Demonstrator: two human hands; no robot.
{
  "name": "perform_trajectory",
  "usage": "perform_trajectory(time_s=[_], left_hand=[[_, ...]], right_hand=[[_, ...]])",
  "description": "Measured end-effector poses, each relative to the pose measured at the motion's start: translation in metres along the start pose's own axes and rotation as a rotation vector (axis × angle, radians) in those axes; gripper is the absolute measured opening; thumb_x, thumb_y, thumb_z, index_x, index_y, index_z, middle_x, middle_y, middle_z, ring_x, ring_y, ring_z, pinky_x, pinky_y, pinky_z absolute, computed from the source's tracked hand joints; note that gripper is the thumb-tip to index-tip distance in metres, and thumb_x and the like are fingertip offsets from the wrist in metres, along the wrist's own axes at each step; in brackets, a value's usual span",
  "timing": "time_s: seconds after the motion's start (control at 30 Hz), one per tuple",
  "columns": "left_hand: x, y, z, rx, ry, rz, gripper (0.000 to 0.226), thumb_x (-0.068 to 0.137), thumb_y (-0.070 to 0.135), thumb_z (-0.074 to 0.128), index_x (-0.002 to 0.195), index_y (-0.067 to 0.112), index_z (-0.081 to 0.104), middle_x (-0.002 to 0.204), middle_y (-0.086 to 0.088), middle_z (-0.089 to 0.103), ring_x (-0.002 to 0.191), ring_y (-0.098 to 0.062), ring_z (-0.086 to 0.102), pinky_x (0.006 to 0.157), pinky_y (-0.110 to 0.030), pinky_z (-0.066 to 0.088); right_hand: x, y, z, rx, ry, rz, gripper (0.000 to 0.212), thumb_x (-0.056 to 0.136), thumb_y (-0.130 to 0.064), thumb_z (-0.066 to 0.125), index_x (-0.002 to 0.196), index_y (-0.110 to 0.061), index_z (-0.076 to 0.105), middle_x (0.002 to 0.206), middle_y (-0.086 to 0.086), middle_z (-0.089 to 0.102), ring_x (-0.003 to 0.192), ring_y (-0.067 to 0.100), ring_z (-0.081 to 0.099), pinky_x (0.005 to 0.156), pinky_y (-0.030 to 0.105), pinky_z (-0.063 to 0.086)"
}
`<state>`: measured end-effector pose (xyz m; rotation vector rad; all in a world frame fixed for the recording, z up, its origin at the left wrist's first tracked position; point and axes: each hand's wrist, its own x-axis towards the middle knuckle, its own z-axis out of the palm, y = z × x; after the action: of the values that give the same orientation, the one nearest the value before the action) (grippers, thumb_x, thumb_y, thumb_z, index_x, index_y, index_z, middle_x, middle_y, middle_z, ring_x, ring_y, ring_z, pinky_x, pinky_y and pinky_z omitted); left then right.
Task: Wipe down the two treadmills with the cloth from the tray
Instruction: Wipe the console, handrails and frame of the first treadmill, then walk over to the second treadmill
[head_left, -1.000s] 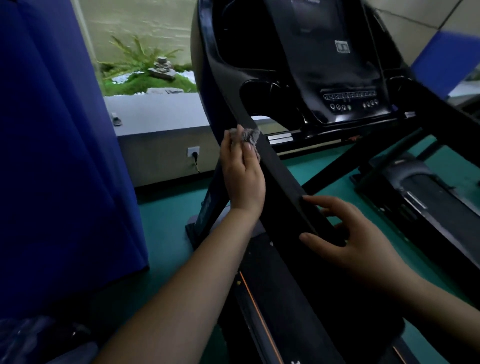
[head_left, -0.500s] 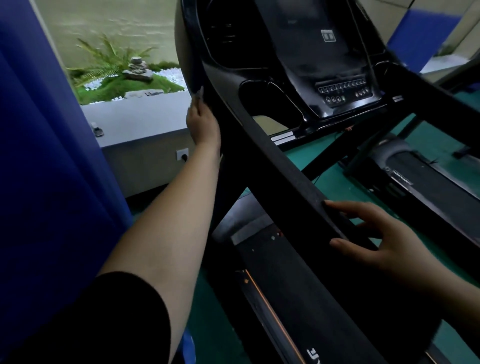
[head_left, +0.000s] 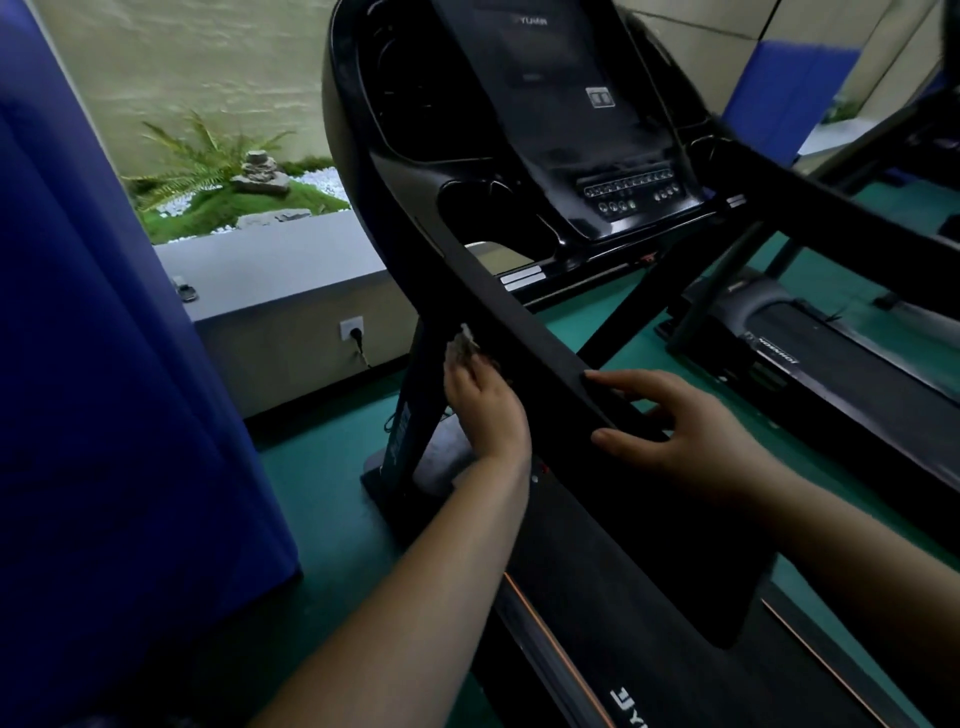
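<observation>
The left hand (head_left: 483, 410) clutched the grey cloth (head_left: 466, 345) against the outer edge of the near treadmill's handrail (head_left: 519, 332). The right hand (head_left: 691, 436) lay released, straight fingers on the rail's inner edge. Green floor (head_left: 322, 467) separated the blue curtain (head_left: 104, 364) leftward and the 2nd treadmill (head_left: 857, 374) rightward

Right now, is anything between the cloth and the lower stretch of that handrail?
Yes: the right hand rests on the handrail just below where the left hand holds the cloth to its outer side. Nothing else visible blocks it.
</observation>
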<state>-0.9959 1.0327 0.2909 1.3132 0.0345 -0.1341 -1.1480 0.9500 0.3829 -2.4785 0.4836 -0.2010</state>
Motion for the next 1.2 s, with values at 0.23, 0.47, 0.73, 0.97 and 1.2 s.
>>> perform_trajectory(time_s=[0.23, 0.47, 0.73, 0.97, 1.2], left_hand=[[-0.084, -0.018, 0.001, -0.155, -0.098, -0.119, 0.031, 0.101, 0.027, 0.037, 0.131, 0.031, 0.046, 0.136, -0.011, 0.053, 0.126, -0.026, 0.049, 0.107, -0.035, 0.037], [-0.191, -0.033, -0.001, -0.058, -0.189, -0.185, 0.049, 0.097, 0.038, 0.043, 0.142, 0.021, 0.04, 0.143, -0.003, 0.047, 0.13, -0.017, 0.047, 0.11, -0.035, 0.036], [-0.271, -0.016, -0.031, 0.033, -0.543, -0.4, 0.037, 0.095, 0.036, 0.052, 0.131, 0.029, 0.049, 0.082, 0.007, 0.069, 0.067, -0.014, 0.068, 0.063, -0.025, 0.054], [-0.309, -0.016, -0.06, 0.378, -0.704, -0.459, 0.022, 0.092, 0.032, 0.058, 0.111, 0.021, 0.061, 0.096, -0.006, 0.072, 0.081, -0.028, 0.068, 0.069, -0.038, 0.057], [-0.314, -0.037, -0.045, 0.81, -1.02, -0.306, 0.051, 0.083, 0.033, 0.069, 0.129, 0.022, 0.049, 0.109, 0.007, 0.065, 0.083, -0.007, 0.063, 0.068, -0.018, 0.053]], right_hand=[[-0.004, 0.0, 0.0, -0.036, 0.012, -0.013, 0.055, 0.079, -0.05, 0.068, 0.129, -0.057, 0.046, 0.116, -0.014, 0.051, 0.096, 0.0, 0.052, 0.084, 0.024, 0.046], [-0.004, 0.006, 0.001, -0.126, 0.034, -0.058, 0.056, 0.082, -0.058, 0.061, 0.135, -0.05, 0.044, 0.125, -0.005, 0.055, 0.106, 0.011, 0.055, 0.084, 0.027, 0.045], [-0.088, 0.018, -0.013, -0.251, 0.07, -0.018, 0.047, 0.091, -0.054, 0.047, 0.137, -0.05, 0.039, 0.117, -0.003, 0.053, 0.107, 0.021, 0.055, 0.091, 0.046, 0.048], [-0.226, 0.086, -0.027, -0.054, 0.2, 0.201, 0.029, 0.09, -0.034, 0.059, 0.118, -0.041, 0.061, 0.11, -0.016, 0.047, 0.106, 0.01, 0.055, 0.096, 0.035, 0.046], [-0.365, 0.132, 0.005, 0.151, 0.266, 0.626, 0.034, 0.089, -0.024, 0.064, 0.095, -0.054, 0.05, 0.103, -0.018, 0.056, 0.092, -0.006, 0.057, 0.086, 0.016, 0.046]])
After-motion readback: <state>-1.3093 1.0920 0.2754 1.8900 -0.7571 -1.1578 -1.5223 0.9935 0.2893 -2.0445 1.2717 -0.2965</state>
